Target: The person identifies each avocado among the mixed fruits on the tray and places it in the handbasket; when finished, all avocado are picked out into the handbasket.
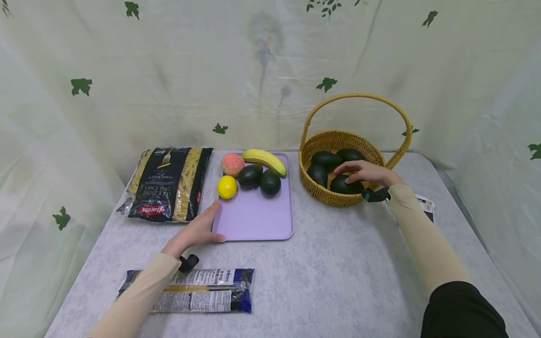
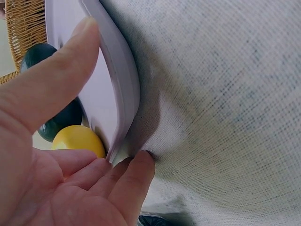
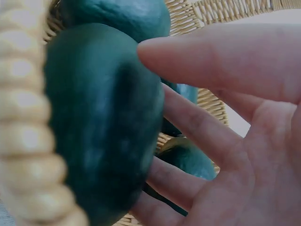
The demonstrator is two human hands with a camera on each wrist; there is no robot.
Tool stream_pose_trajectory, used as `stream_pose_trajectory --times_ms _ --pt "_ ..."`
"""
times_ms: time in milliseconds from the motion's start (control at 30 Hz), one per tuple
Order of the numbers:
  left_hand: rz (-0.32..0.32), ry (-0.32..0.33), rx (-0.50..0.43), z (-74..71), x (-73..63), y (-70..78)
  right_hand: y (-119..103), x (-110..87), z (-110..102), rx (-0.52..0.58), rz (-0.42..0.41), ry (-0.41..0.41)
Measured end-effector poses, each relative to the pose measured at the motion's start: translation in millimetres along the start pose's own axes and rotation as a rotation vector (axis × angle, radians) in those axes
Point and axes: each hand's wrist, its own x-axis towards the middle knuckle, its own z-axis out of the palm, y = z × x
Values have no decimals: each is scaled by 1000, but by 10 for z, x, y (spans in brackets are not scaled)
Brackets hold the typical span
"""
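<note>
At the near left corner of the lilac tray [image 1: 253, 220], my left hand [image 1: 196, 230] touches the rim, its thumb [image 2: 77, 52] over the edge and its fingers along the outside. On the tray lie a peach [image 1: 232, 164], a banana [image 1: 265, 159], a lemon [image 1: 227, 187] and two avocados [image 1: 270, 183]. Inside the wicker basket [image 1: 334, 199], my right hand [image 1: 365, 171] reaches over the nearest avocado [image 3: 101, 122]. Its thumb tip is right at the avocado's side, while the fingertips are hidden behind it. Several other avocados [image 1: 326, 159] lie around in the basket.
A large bag of penne [image 1: 166, 185] lies left of the tray. Another long pasta packet [image 1: 211, 291] lies near the front, partly under my left forearm. The basket's tall handle [image 1: 355, 95] arches above it. A printed card [image 1: 426, 206] shows behind my right forearm.
</note>
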Motion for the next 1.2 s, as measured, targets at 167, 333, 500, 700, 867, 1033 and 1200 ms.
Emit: stream_pose_trajectory --times_ms 167,333,500,700,867,1033,1200 --pt "1 1 -1 -4 -3 11 12 -15 21 -5 13 21" --pt "3 -1 -1 -7 6 26 26 -5 35 -52 36 29" --pt "-2 -4 2 -18 7 26 18 22 55 -56 29 -13" --pt "-10 -8 -2 -10 5 8 10 29 63 -43 23 -35" --pt "-5 -4 -8 -9 1 11 25 27 66 -28 32 -28" --pt "-1 -2 -8 -4 4 -1 36 25 70 3 5 0" --pt "-1 -3 -14 -5 0 -3 -3 23 16 54 -48 79"
